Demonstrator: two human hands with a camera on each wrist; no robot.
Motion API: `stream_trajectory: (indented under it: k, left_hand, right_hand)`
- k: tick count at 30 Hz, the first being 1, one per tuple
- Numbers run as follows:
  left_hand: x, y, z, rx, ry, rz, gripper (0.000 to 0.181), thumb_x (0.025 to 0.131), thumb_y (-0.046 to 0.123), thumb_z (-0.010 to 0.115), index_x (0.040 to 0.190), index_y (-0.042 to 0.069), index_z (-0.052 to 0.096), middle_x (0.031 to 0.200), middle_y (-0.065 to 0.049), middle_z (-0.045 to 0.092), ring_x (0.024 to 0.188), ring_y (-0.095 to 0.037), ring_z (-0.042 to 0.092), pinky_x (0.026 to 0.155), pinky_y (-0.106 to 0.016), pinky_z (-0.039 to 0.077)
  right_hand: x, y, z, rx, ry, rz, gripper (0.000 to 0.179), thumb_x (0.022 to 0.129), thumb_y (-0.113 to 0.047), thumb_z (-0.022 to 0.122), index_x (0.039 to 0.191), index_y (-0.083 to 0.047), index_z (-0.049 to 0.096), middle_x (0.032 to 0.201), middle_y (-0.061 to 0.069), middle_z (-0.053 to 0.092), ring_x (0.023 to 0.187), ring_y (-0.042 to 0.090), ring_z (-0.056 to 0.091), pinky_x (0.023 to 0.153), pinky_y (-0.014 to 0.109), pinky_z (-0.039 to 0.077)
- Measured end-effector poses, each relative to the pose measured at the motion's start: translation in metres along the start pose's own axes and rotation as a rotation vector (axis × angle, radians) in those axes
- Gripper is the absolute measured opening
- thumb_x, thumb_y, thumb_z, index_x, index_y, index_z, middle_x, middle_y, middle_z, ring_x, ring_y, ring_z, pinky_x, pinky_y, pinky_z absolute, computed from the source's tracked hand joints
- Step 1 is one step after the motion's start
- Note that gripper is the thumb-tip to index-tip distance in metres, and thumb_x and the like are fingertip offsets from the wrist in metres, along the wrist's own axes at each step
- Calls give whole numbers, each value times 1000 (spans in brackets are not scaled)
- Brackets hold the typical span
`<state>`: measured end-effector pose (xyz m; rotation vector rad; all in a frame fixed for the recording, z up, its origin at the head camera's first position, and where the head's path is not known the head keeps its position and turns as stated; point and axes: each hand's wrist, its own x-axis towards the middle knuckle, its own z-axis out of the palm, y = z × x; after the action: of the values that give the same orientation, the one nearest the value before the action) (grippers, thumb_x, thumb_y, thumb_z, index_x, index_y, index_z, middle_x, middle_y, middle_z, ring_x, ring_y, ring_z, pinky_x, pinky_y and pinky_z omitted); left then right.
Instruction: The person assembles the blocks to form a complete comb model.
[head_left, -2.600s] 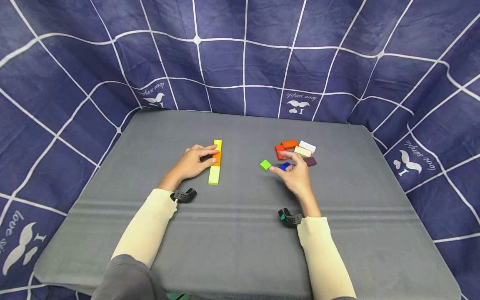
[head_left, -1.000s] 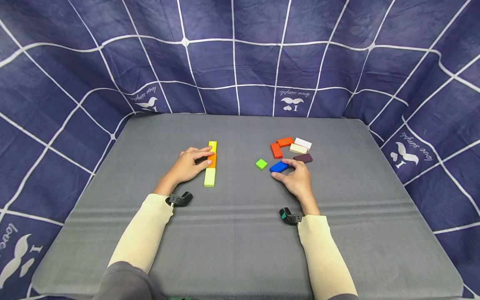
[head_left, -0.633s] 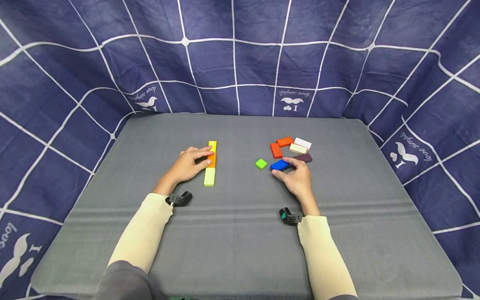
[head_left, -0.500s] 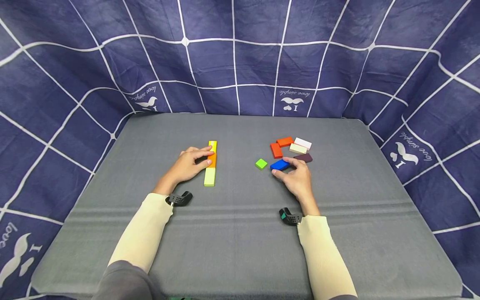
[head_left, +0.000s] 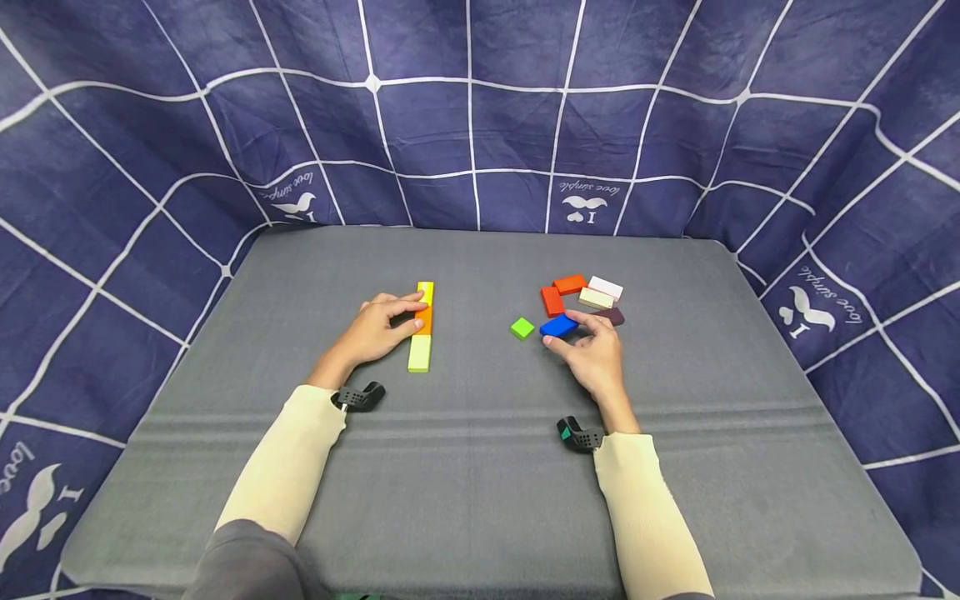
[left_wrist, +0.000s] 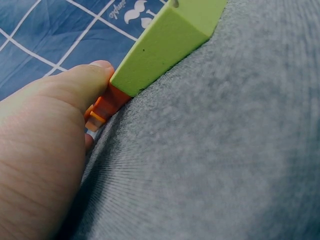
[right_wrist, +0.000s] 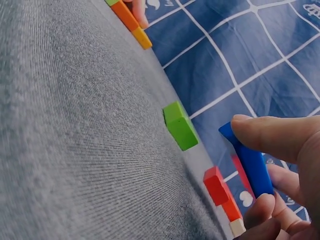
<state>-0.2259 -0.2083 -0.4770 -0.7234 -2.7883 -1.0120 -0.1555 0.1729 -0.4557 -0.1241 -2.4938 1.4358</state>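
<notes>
On the left of the table a yellow block (head_left: 425, 288), an orange block (head_left: 423, 321) and a light green block (head_left: 419, 354) lie end to end in a row. My left hand (head_left: 378, 327) rests its thumb and fingertips on the orange block, from the left side. My right hand (head_left: 596, 354) pinches a blue block (right_wrist: 252, 162) between thumb and fingers, tilted and just above the cloth. To its left lies a small bright green block (head_left: 522, 328).
Beyond my right hand lie two red-orange blocks (head_left: 552, 302), a cream block (head_left: 596, 297), a white block (head_left: 606, 287) and a dark maroon block (head_left: 613, 316), partly covered by fingers. A grey cloth (head_left: 480, 467) covers the table. A blue gridded curtain (head_left: 517, 125) hangs behind it.
My right hand has moved from above the loose blocks onto the blue block, gripped it and raised it slightly. My left hand stays at the row.
</notes>
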Motion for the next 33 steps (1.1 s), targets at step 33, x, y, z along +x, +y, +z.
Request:
stream_trajectory:
  k: [33]
  left_hand:
    - [1, 1, -1, 15, -2, -28, 40, 97, 39, 67, 135, 27, 66, 150, 7, 54, 122, -21, 53, 95, -43, 28]
  right_hand:
    - [-27, -69, 72, 217, -251, -330, 57, 74, -23, 91, 127, -19, 71, 125, 1, 57, 63, 13, 53, 58, 21, 44]
